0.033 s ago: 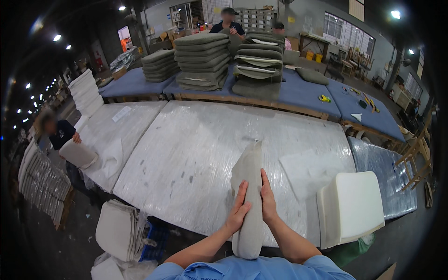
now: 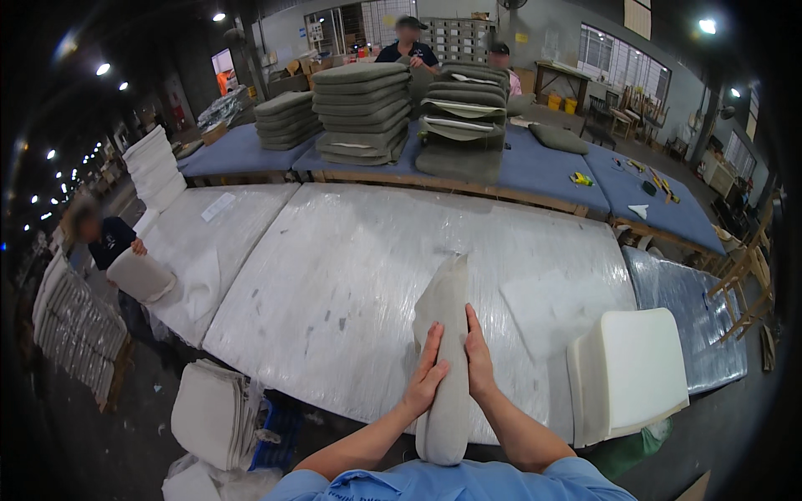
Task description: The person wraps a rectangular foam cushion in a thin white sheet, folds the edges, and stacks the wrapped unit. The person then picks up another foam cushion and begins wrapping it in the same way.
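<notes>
A big pale worktop (image 2: 334, 292) has a shiny wrapped top. From its middle, a pile of white pads (image 2: 643, 367) sits at 4 o'clock. A flat white sheet (image 2: 543, 309) lies at 3, a crumpled white cloth (image 2: 199, 288) at 9, a paper slip (image 2: 218, 206) at 10.

Looks forward and down from the person's head, through the left of two fisheye cameras worn side by side. Sits just above the blue shirt (image 2: 451, 482) at the lower edge, with left hand (image 2: 426, 377) and right hand (image 2: 480, 359) near, low in the middle. Spans the film-wrapped desk (image 2: 334, 292), reaches the far wall (image 2: 550, 37) at the top, darkens toward the rim.
</notes>
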A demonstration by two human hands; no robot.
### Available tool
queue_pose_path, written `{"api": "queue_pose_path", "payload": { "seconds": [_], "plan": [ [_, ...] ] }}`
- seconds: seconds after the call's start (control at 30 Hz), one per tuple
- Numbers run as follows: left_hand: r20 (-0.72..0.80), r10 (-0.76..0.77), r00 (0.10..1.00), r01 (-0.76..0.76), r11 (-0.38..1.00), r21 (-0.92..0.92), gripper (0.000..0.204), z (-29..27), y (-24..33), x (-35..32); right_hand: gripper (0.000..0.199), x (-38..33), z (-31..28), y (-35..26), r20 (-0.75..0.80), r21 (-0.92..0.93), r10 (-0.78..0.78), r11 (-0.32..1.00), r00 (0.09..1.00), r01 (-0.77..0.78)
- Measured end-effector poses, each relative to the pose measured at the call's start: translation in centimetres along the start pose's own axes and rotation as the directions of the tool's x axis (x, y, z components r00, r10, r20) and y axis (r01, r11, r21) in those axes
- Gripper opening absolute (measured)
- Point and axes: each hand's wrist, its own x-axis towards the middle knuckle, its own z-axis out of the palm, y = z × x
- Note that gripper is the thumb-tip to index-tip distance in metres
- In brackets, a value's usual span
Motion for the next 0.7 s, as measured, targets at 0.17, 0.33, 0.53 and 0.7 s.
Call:
{"api": "queue_pose_path", "payload": {
  "seconds": [0.17,0.33,0.53,0.7],
  "plan": [
    [-0.033,-0.01,0.999,0.009,0.999,-0.032,0.073,-0.1,-0.8,0.8,0.066,0.5,-0.4,0.3,-0.015,-0.046,0.012,0.999,1.0,-0.013],
    [-0.037,-0.051,0.998,0.051,0.999,-0.009,0.078,-0.2,-0.5,1.1,0.063,0.6,0.0,0.0,-0.035,-0.005,0.038,0.999,0.999,-0.038],
    [-0.027,-0.053,0.998,0.053,0.999,-0.002,0.073,-0.2,-1.4,1.8,0.062,0.7,-0.5,0.2,-0.068,0.037,0.031,0.999,0.997,-0.029],
    [-0.056,-0.232,0.971,0.203,0.927,-0.315,0.073,-2.3,-2.4,7.9,0.063,1.9,0.3,1.9,-0.152,-0.047,0.009,0.999,0.988,-0.016]
  ]
}}
